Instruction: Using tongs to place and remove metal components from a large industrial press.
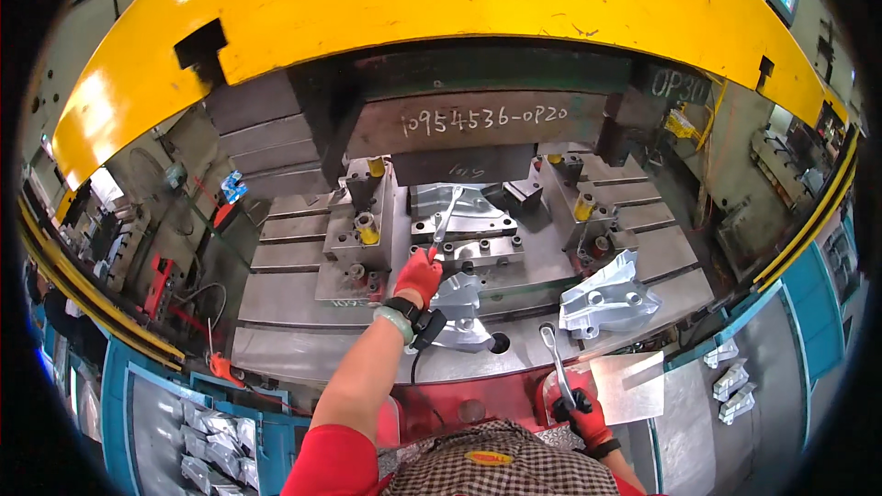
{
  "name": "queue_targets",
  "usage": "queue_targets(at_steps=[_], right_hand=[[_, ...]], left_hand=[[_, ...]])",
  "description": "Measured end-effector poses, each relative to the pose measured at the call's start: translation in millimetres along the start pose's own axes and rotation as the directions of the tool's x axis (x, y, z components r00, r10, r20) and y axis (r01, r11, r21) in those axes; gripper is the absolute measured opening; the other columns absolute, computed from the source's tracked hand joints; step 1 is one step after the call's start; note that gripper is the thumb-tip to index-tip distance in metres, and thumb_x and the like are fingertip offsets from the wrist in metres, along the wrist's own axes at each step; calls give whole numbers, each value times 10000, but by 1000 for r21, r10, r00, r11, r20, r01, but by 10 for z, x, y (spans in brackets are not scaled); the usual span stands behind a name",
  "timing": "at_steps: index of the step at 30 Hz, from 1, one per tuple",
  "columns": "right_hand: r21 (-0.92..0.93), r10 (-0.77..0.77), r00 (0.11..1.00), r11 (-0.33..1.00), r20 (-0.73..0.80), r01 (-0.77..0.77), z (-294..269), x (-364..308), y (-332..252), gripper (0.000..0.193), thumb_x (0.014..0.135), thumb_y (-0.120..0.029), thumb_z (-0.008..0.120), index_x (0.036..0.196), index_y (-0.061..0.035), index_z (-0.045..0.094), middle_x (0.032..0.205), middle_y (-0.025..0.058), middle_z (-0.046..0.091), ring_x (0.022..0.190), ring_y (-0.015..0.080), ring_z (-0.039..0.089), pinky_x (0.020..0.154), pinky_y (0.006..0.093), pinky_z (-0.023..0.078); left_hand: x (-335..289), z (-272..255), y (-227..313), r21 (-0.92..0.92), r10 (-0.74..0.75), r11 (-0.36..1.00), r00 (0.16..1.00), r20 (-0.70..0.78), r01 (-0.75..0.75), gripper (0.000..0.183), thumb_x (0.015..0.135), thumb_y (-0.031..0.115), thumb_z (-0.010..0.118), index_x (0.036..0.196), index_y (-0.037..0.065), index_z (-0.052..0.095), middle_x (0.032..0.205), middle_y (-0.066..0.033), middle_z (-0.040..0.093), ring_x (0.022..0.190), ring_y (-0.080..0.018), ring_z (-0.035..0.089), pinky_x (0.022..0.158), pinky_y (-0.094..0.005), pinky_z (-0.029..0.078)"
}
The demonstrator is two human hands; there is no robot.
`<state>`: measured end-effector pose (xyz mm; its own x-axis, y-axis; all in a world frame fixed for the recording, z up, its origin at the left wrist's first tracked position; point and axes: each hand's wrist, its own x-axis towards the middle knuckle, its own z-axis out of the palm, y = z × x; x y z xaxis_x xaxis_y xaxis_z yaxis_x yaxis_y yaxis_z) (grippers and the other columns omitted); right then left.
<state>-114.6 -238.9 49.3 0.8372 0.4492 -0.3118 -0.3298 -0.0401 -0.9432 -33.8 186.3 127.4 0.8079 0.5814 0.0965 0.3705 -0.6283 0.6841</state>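
My left hand (418,277), in a red glove, reaches into the press and is closed around a slim silver tool (447,216). Its tip lies over a shiny stamped metal part (473,200) in the lower die (473,253). My right hand (588,420), in a red and black glove, is low near the red front edge. It grips a silver hand tool with a rounded head (551,344), pointing up toward the press bed. Another stamped part (459,321) lies beside my left wrist. A larger formed part (611,298) rests on the bed to the right.
The dark upper die (478,119) and yellow press ram (441,0) hang above the lower die. Yellow-capped guide posts (367,228) stand on its sides. Formed parts fill a blue-framed bin (220,441) at lower left; several lie on the right-hand table (689,441).
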Motion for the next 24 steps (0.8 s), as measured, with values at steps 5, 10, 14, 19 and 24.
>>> queue_targets(at_steps=[5,10,14,19,24], right_hand=[[-75,-9,999,997,-45,6,26,-14,-65,153,762,-15,574,914,-25,570,798,50,622,716,138,606,664,267,493],[-60,-106,994,993,-1,106,86,-66,-212,193,786,-84,643,961,-30,581,821,54,652,739,131,626,673,264,505],[-141,-118,993,983,-15,114,-95,58,125,214,780,-60,626,984,-23,575,848,53,647,749,135,622,682,263,501],[-4,-80,996,997,38,81,-58,-11,13,240,771,-13,585,1011,-24,569,883,54,640,794,140,619,709,262,493],[10,-54,998,998,28,54,59,-62,-190,238,729,81,473,936,-3,555,818,71,618,746,159,605,701,280,492]], left_hand=[[88,59,68,8,-107,994,993,58,106,295,828,274,508,982,22,511,981,-244,583,962,-405,543,797,-438,435],[47,-4,74,-57,-76,995,997,9,76,277,831,267,500,980,34,509,986,-239,581,941,-413,542,776,-442,436],[22,-67,16,-58,70,995,995,-75,-75,277,843,284,506,971,40,514,970,-228,585,930,-408,545,762,-436,439],[-592,-429,96,-86,74,994,997,20,-73,321,855,313,531,1024,40,529,934,-225,590,913,-404,550,743,-417,437],[-1657,-693,-80,-430,-114,874,956,270,225,282,868,273,570,1031,45,536,793,-87,593,697,-174,569,618,-301,434]])
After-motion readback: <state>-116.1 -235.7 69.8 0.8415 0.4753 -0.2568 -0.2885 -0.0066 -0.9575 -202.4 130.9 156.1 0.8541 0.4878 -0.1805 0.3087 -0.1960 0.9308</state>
